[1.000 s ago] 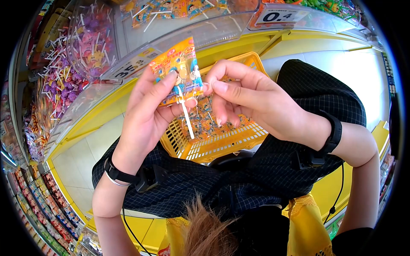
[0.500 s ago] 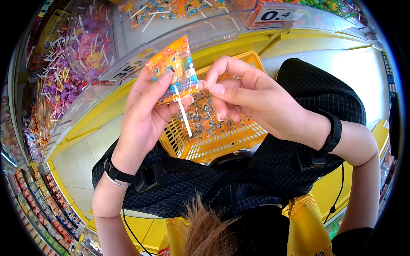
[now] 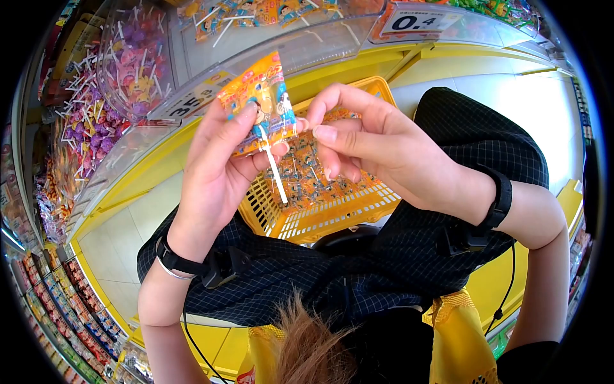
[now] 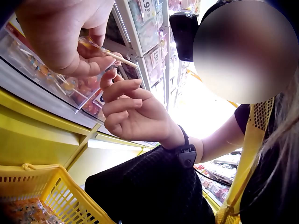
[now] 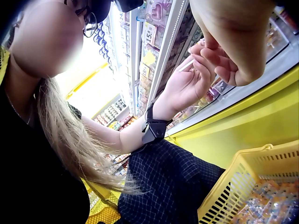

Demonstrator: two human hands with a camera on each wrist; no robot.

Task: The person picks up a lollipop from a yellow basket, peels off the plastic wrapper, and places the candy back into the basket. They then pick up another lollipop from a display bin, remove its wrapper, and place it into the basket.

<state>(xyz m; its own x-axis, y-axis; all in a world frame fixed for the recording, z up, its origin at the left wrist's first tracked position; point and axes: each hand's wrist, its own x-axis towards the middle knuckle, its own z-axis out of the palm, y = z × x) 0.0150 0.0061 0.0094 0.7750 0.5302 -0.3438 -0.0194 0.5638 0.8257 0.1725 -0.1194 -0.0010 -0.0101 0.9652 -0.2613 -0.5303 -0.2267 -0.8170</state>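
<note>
In the head view my left hand (image 3: 217, 144) holds a lollipop in an orange and blue printed wrapper (image 3: 265, 89), thumb on its front and fingers behind. Its white stick (image 3: 276, 173) slants down below the wrapper. From the other side comes my right hand (image 3: 384, 137), thumb and index finger pinched together at the wrapper's lower right edge. The left wrist view has the stick (image 4: 122, 59) poking out past the left fingers, close above the right hand (image 4: 135, 109). Below both hands stands a yellow basket (image 3: 332, 224) filled with similar orange-wrapped candies (image 3: 304, 176).
Clear bins of lollipops line the shelf ahead, with purple ones (image 3: 96, 131) at the left and orange ones (image 3: 256, 16) behind the hands. A price tag (image 3: 416, 24) is on the bin front. The person's knees (image 3: 480, 141) flank the basket.
The lollipop and left hand have shifted slightly left and tilted a little. My right fingertips have followed to the left, staying at the wrapper's edge. The basket has not moved.
</note>
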